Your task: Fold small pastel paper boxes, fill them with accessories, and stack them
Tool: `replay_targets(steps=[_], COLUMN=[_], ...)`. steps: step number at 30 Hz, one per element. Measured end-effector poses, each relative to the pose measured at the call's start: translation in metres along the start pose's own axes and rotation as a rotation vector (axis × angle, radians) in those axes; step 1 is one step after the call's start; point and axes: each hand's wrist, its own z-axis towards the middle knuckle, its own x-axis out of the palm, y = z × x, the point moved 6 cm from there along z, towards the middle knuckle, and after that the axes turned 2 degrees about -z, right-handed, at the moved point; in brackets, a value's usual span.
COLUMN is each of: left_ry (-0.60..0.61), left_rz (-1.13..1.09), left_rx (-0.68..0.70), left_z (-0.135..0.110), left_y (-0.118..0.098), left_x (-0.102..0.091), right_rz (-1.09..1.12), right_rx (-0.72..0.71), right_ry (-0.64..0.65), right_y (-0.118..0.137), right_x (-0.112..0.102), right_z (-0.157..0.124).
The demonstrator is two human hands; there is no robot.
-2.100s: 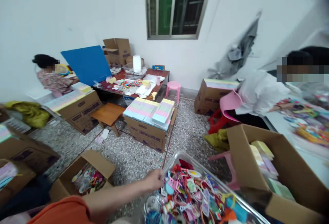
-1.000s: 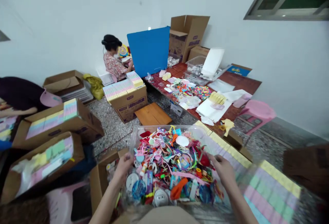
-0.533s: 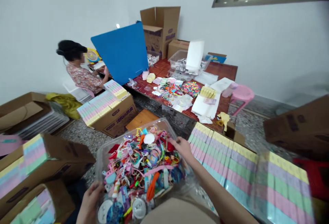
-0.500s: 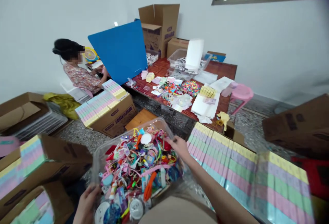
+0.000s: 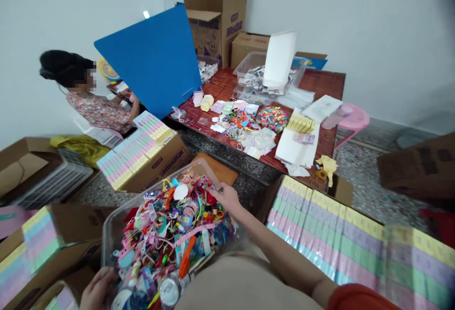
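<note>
I carry a clear plastic bin [image 5: 113,227] heaped with colourful plastic trinkets [image 5: 170,224]. My right hand [image 5: 227,197] grips the bin's far right rim, fingers curled over the edge. My left hand [image 5: 95,291] holds the bin's near left corner at the bottom of the view, fingers wrapped under it. The bin is tilted, its far end pointing toward a low red-brown table [image 5: 227,87].
The table holds small coloured items, paper stacks and a clear tub [image 5: 266,75]. A blue board [image 5: 152,59] leans there; a person [image 5: 88,96] sits behind it. Cartons of pastel packs stand left [image 5: 142,158] and right [image 5: 337,239]. A wooden stool [image 5: 220,172] and pink stool [image 5: 350,120] are nearby.
The view has swung from the right side of the room to the table. My right hand joined the left on the bin, and the bin has come closer to the table.
</note>
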Motion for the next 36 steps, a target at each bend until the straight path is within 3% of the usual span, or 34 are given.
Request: replay_targets(steps=[4, 11, 19, 21, 25, 31, 36], left_ry=[0.138, 0.197, 0.193, 0.199, 0.102, 0.044, 0.078], left_rz=[-0.062, -0.111, -0.155, -0.159, -0.194, -0.171, -0.083], left_rx=[-0.018, -0.002, -0.038, -0.034, -0.080, -0.152, -0.100], left_z=[0.025, 0.063, 0.110, 0.118, 0.127, 0.125, 0.112], left_y=[-0.036, -0.083, -0.108, -0.116, -0.134, -0.187, -0.246], left_x=[0.037, 0.079, 0.126, 0.139, 0.165, 0.236, 0.315], right_rz=[0.044, 0.064, 0.076, 0.083, 0.106, 0.158, 0.172], right_rx=[0.051, 0.064, 0.064, 0.056, 0.040, 0.008, 0.018], right_ry=[-0.031, -0.076, -0.119, -0.125, -0.117, -0.115, -0.147], right_y=[0.002, 0.012, 0.024, 0.029, 0.034, 0.032, 0.015], right_x=[-0.011, -0.032, -0.044, -0.051, -0.076, -0.132, -0.185], right_z=[0.020, 0.059, 0.131, 0.153, 0.199, 0.265, 0.309])
